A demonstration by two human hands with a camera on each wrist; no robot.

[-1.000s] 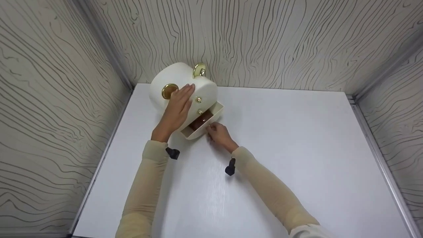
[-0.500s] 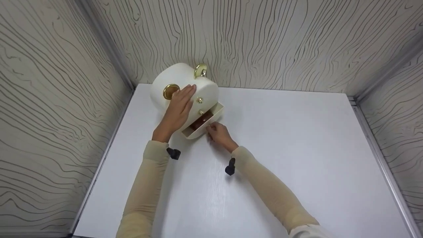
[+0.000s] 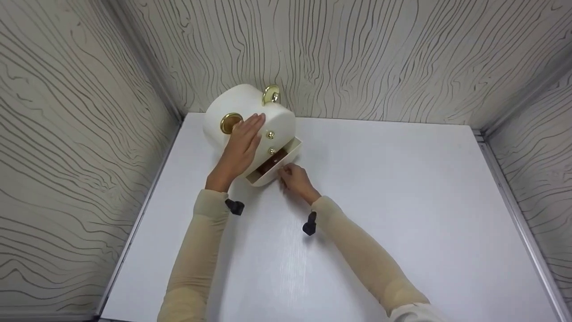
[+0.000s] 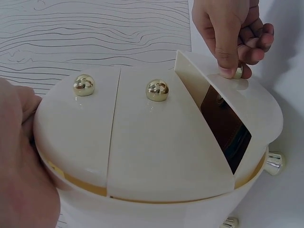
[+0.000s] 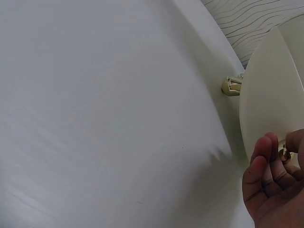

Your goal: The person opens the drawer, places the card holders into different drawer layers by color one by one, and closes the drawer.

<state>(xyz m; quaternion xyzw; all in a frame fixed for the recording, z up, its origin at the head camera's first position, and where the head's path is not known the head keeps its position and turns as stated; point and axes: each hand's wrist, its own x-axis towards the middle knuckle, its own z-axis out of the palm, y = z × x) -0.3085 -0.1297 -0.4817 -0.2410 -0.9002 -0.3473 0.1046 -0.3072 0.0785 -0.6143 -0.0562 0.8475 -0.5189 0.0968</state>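
A rounded cream drawer box point(image 3: 219, 100) stands at the back left of the table. Its lowest drawer point(image 4: 259, 109) is pulled partway out, and a dark brown leather-like item point(image 4: 221, 116) with a small snap lies inside. My right hand point(image 3: 296, 181) pinches that drawer's gold knob point(image 4: 239, 72) between thumb and finger. With fingers straight, my left hand point(image 3: 239, 150) rests on the box's top, beside a gold-ringed brown disc point(image 3: 231, 123). Two more gold knobs point(image 4: 157, 90) mark the upper drawers, which sit flush.
A gold loop handle point(image 3: 270, 95) juts from the box's far end, close to the patterned back wall point(image 3: 357, 58). Small gold feet point(image 4: 275, 162) stick out below. The white table point(image 3: 402, 201) stretches away to the right, bounded by patterned side walls.
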